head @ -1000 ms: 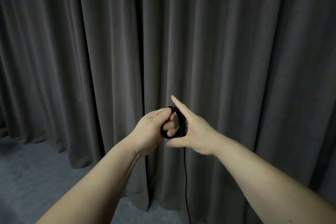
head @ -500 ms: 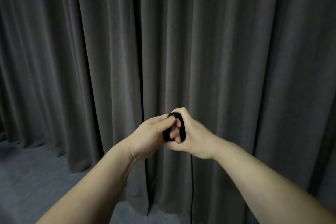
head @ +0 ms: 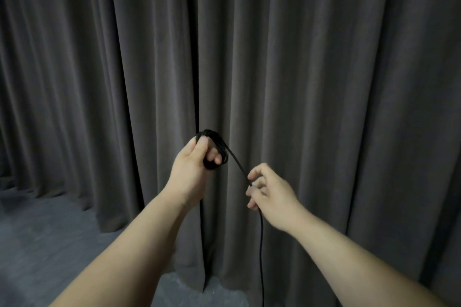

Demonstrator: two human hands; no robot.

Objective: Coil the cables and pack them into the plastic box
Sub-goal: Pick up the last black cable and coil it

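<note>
Left hand (head: 192,169) grips the limp black cable (head: 235,163) coil; right hand (head: 270,190), at four o'clock, pinches the loose tail, best fed lightly.

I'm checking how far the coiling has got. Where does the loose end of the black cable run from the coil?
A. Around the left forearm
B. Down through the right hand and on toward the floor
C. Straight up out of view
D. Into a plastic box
B: from the coil gripped in the left hand, the black cable slants down to the right hand, which pinches it, then hangs on toward the floor.
</note>
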